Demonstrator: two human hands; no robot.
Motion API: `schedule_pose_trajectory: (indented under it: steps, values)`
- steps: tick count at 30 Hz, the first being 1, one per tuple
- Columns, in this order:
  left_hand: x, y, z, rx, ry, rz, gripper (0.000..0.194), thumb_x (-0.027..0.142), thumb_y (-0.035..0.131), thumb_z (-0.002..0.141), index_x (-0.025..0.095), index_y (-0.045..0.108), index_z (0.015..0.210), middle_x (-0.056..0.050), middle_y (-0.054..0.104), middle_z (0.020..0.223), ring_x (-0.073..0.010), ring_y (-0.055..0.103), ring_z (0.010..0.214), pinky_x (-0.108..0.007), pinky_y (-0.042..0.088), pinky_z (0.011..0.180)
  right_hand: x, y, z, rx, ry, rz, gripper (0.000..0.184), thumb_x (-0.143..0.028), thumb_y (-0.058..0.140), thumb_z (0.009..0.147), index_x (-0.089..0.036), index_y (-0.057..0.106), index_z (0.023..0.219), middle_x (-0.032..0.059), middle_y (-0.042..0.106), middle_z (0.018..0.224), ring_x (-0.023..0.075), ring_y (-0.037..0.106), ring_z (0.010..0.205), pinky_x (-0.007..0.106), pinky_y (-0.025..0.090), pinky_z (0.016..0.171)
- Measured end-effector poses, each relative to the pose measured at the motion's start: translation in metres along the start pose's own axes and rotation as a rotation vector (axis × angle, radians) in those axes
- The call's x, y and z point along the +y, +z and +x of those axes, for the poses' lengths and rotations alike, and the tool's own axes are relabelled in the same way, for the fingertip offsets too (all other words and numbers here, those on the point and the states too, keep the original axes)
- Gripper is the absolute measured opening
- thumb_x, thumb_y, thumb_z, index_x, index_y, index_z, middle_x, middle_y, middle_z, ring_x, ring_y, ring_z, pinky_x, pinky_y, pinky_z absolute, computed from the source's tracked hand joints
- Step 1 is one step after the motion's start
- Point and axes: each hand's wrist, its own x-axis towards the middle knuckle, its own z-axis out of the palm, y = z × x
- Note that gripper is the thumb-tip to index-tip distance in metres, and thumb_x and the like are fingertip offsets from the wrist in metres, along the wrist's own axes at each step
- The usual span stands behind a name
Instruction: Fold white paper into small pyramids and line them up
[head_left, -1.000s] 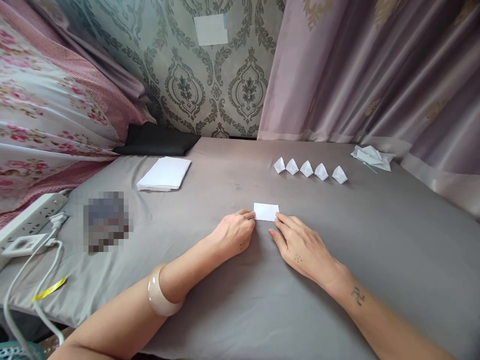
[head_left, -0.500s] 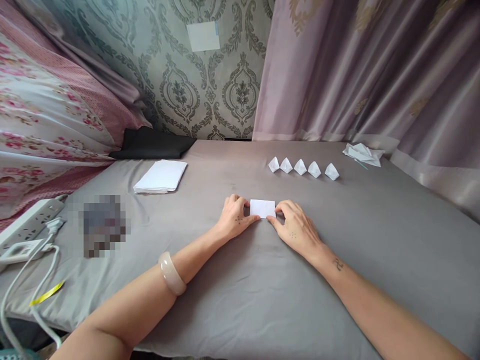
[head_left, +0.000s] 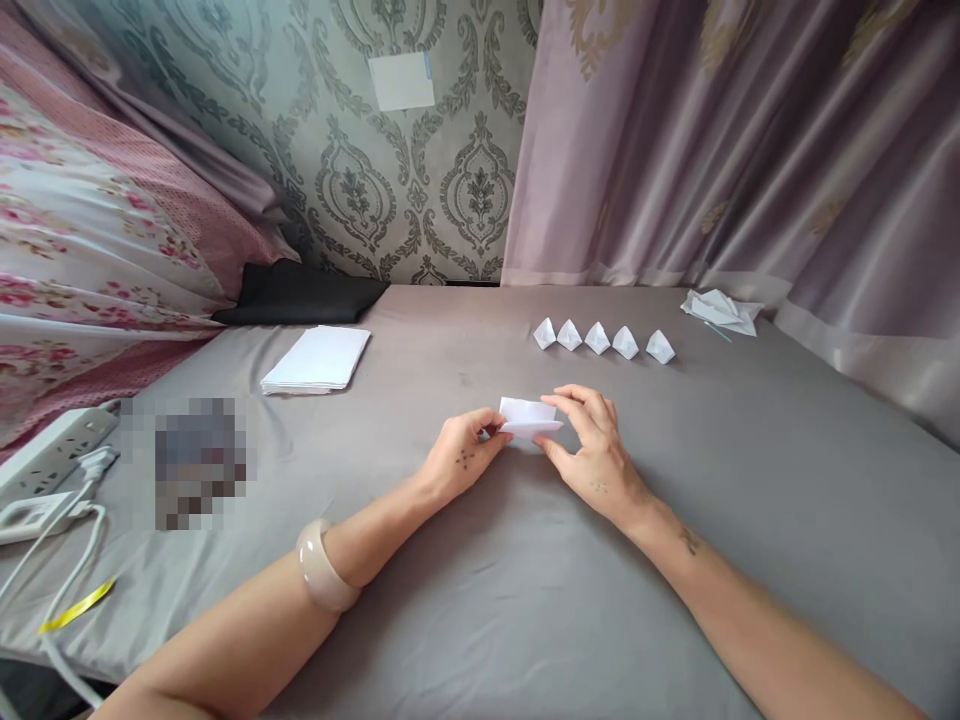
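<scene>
Left fingers (head_left: 500,443) pinching folded paper (head_left: 526,411) (white), right fingers (head_left: 576,397) spread around its other end

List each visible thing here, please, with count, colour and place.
Folded paper: 1, white, centre
Folded shapes: 5, white, back right
Paper stack: 1, white, back left
Loose papers: several, white, far right
Thin strip: 1, teal, far right
Cloth: 1, black, back left
Power strip: 1, white, left
Cables: 2+, white, left
Small strip: 1, yellow, lower left
Pixelated patch: 1, dark, left
Table cover: 1, grey, below
Wall: 1, patterned grey, behind
Sheet: 1, white, on wall
Drapes: 2, mauve, both sides
Floral fabric: 1, white-pink, left
Bangle: 1, cream, lower left
Left hand: 1, pinching paper's left end
Right hand: 1, at paper's right end
</scene>
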Motion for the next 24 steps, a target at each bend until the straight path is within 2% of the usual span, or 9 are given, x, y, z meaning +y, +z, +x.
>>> schedule_pose_trajectory:
  steps: [4,6,9,12,14,20,24]
  values:
    - [-0.004,0.001,-0.002,0.074,0.287,0.238,0.021,0.026,0.047,0.093,0.021,0.068,0.096,-0.003,0.072,0.094,-0.0178,0.062,0.084,-0.031,0.046,0.079,-0.012,-0.002,0.0,0.013,-0.125,-0.081,0.024,-0.023,0.059,0.088,-0.025,0.063,0.111,0.0087,0.06,0.112,0.0246,0.054,0.105,0.042,0.043,0.092]
    - [-0.005,0.002,-0.003,0.069,0.427,0.364,0.026,0.023,0.041,0.096,0.02,0.065,0.103,-0.006,0.071,0.102,-0.019,0.061,0.089,-0.034,0.045,0.081,-0.014,-0.003,0.0,0.002,-0.159,-0.091,0.02,-0.024,0.058,0.089,-0.025,0.065,0.108,0.007,0.064,0.106,0.0223,0.055,0.1,0.038,0.043,0.089]
    - [-0.005,0.003,-0.007,0.029,0.543,0.505,0.027,0.018,0.037,0.096,0.017,0.063,0.103,-0.008,0.07,0.103,-0.0199,0.059,0.091,-0.034,0.044,0.079,-0.017,-0.004,0.0,0.003,-0.203,-0.08,0.014,-0.024,0.056,0.091,-0.024,0.068,0.1,0.0045,0.068,0.095,0.0185,0.056,0.092,0.034,0.042,0.084]
    - [-0.002,0.003,-0.009,0.011,0.574,0.553,0.028,0.015,0.035,0.096,0.017,0.062,0.099,-0.008,0.07,0.099,-0.0195,0.059,0.091,-0.034,0.044,0.079,-0.02,-0.005,0.001,0.004,-0.249,-0.068,0.017,-0.021,0.054,0.092,-0.025,0.07,0.089,0.002,0.069,0.086,0.016,0.057,0.085,0.032,0.041,0.08]
    - [-0.002,0.003,-0.008,0.023,0.563,0.539,0.028,0.015,0.034,0.096,0.018,0.061,0.103,-0.007,0.069,0.101,-0.0191,0.058,0.091,-0.034,0.045,0.08,-0.022,-0.005,0.001,0.001,-0.265,-0.076,0.02,-0.018,0.052,0.093,-0.025,0.07,0.086,0.0014,0.07,0.084,0.0157,0.058,0.084,0.032,0.041,0.079]
    - [-0.013,0.004,-0.003,0.1,0.547,0.445,0.03,0.014,0.038,0.095,0.019,0.049,0.122,-0.01,0.064,0.115,-0.0208,0.057,0.098,-0.04,0.046,0.087,-0.015,-0.004,0.003,-0.035,-0.22,-0.165,0.023,-0.017,0.049,0.094,-0.025,0.069,0.099,0.0026,0.071,0.098,0.0166,0.059,0.093,0.031,0.041,0.083]
    - [-0.021,0.009,-0.003,0.088,0.5,0.429,0.041,0.011,0.039,0.09,0.016,0.041,0.131,-0.014,0.058,0.119,-0.0229,0.053,0.103,-0.042,0.047,0.089,-0.004,-0.002,0.005,-0.039,-0.28,-0.251,0.028,-0.009,0.046,0.093,-0.024,0.07,0.096,0.0013,0.072,0.101,0.0166,0.06,0.1,0.032,0.042,0.088]
